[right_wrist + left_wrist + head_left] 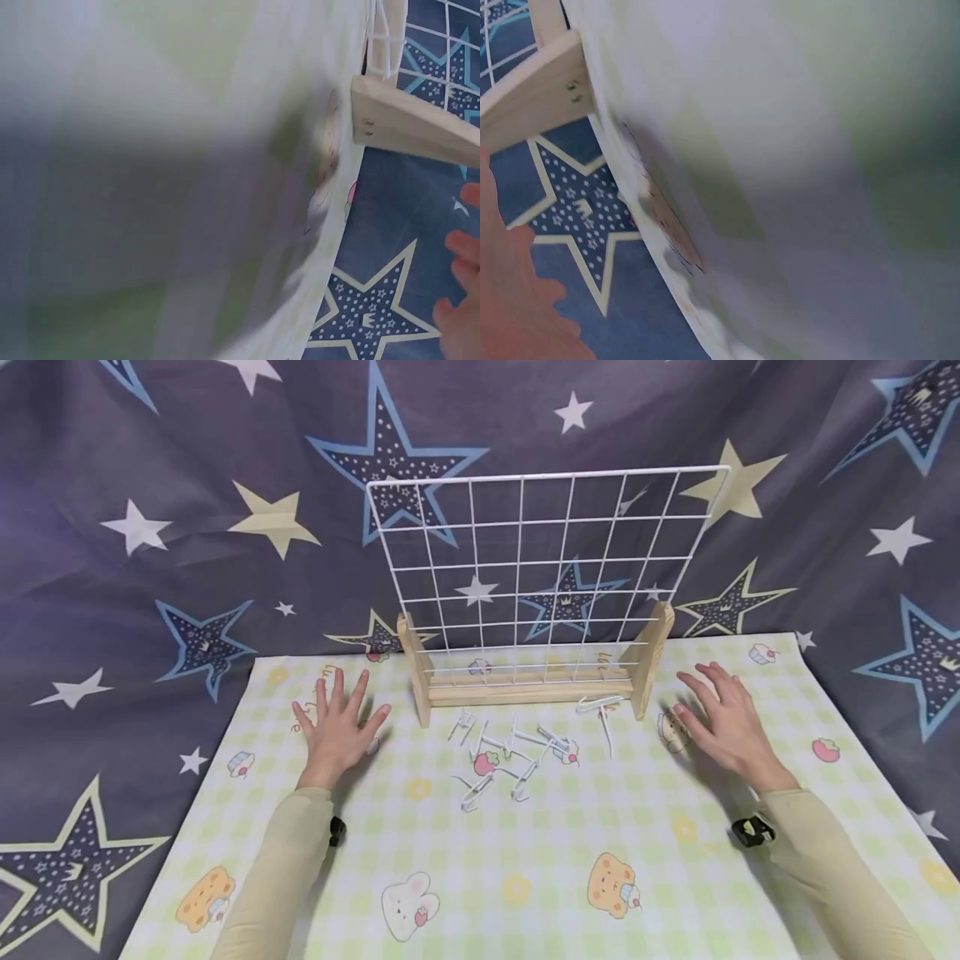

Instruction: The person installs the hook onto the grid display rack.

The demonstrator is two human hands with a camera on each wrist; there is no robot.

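My left hand (335,733) is at the left of the table, fingers spread and holding nothing. On the other side my right hand (726,718) has its fingers loosely extended, also with nothing in it. Between them stands a white wire grid panel (517,562), upright in a wooden stand (528,692). Several white wire hooks (517,747) lie loose in front of the stand, some overlapping. One hook (600,703) rests by the stand's right foot. The left wrist view shows part of the stand (540,94) beside the hand's edge; the right wrist view shows the other end post (412,120) near fingertips (463,244).
A checkered cloth with cartoon prints (517,852) covers the table. Behind it hangs a dark curtain (202,568) with stars. A small black device (752,832) sits at the right wrist, and another black device (337,832) shows at the left wrist.
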